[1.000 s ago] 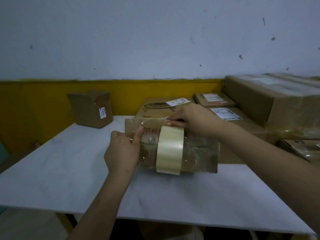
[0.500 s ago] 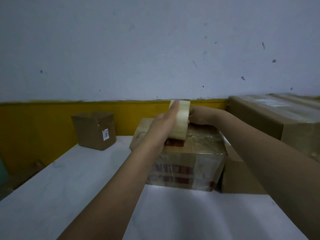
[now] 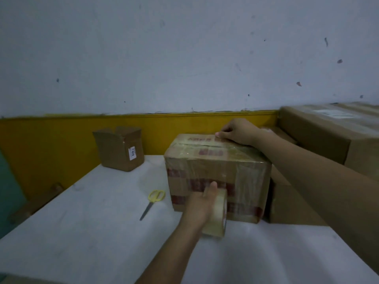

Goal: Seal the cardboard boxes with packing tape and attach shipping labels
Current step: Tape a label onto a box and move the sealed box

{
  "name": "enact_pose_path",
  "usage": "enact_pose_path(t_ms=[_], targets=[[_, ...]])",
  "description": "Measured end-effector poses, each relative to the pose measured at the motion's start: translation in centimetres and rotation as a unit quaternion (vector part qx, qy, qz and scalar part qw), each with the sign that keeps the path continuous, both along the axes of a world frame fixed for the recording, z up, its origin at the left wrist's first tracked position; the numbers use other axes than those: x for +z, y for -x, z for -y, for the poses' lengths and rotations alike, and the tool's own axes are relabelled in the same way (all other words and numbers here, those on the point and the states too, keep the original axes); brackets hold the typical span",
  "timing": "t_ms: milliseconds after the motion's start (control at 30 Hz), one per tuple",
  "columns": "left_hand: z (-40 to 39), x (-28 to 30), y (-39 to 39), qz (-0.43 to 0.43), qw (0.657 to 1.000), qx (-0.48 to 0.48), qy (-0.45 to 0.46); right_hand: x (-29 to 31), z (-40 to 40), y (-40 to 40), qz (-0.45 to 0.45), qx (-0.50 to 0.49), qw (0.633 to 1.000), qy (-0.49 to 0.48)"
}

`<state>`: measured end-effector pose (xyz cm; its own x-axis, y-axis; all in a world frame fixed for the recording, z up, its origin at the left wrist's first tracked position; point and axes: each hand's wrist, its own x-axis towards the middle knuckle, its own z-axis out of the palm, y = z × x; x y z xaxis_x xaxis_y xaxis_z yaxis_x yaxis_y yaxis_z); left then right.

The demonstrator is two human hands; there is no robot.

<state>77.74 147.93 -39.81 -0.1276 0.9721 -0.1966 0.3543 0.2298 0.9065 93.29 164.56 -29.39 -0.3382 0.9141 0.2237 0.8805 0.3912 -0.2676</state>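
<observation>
A cardboard box point(image 3: 242, 162) with red print and shiny clear tape stands upright on the white table point(image 3: 86, 226). My left hand point(image 3: 202, 203) grips a roll of clear packing tape point(image 3: 218, 214) against the lower front face of the box. A strip of tape runs from the roll up the front and over the top. My right hand point(image 3: 238, 131) rests on the far top edge of the box, fingers pressed down on the tape end.
Yellow-handled scissors point(image 3: 152, 202) lie on the table left of the box. A small open carton point(image 3: 121, 148) with a white sticker stands at the back left. Larger cartons point(image 3: 328, 136) are stacked at the right, and one point(image 3: 291, 201) touches the box's right side.
My left hand has brought the tape roll from the top of the box down its front face. My right hand has stayed at the far top edge. The view has pulled back.
</observation>
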Motion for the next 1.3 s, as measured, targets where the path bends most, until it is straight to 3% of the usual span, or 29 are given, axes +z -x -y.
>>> enact_pose_path(t_ms=[67,133,233,267,333,400,533,700,833,900,1067,1167,1267,1300], targets=[[-0.3,-0.2,-0.1,-0.045,0.999,-0.021,-0.003,0.9,2.1,-0.2,0.068,-0.008,0.996,-0.06],[-0.4,-0.8,1.8,-0.082,0.995,-0.05,-0.042,0.8,5.8,-1.5,0.059,-0.016,0.994,-0.093],[-2.2,-2.6,6.1,-0.138,0.967,0.115,-0.183,-2.0,11.4,-3.7,-0.017,0.002,0.999,-0.05],[-3.0,-2.9,7.0,-0.129,0.962,0.153,-0.185,-2.7,12.2,-3.9,-0.049,0.008,0.998,-0.027],[-4.5,-3.6,7.5,-0.016,0.98,0.134,-0.149,-3.3,12.2,-3.8,-0.076,0.005,0.997,0.002],[-5.1,-4.1,6.8,0.049,0.973,0.094,-0.207,-2.9,11.6,-3.6,-0.014,0.005,1.0,0.026],[-4.8,-4.9,6.4,-0.01,0.949,0.132,-0.286,-2.3,11.6,-4.1,0.064,0.021,0.996,0.05],[-3.4,-1.0,7.0,-0.162,0.918,0.194,-0.305,-0.2,11.6,-4.9,-0.031,0.031,0.997,0.058],[-4.3,1.6,7.7,-0.254,0.918,0.183,-0.243,1.4,10.8,-4.7,0.008,0.034,0.993,0.113],[-5.3,1.1,8.2,-0.252,0.929,0.159,-0.22,1.6,10.2,-3.5,0.015,0.043,0.992,0.121],[-6.9,-0.5,7.8,-0.147,0.936,0.187,-0.257,3.1,6.6,-0.9,0.004,0.061,0.986,0.156],[-6.1,-0.1,6.4,0.009,0.895,0.244,-0.374,3.2,4.6,-0.1,0.037,0.047,0.987,0.147],[-3.8,1.1,3.9,0.255,0.903,0.101,-0.33,2.0,3.4,0.7,0.034,0.019,0.995,0.093],[-3.3,1.4,3.3,0.269,0.915,0.033,-0.3,1.4,3.1,0.9,0.028,0.011,0.997,0.07]])
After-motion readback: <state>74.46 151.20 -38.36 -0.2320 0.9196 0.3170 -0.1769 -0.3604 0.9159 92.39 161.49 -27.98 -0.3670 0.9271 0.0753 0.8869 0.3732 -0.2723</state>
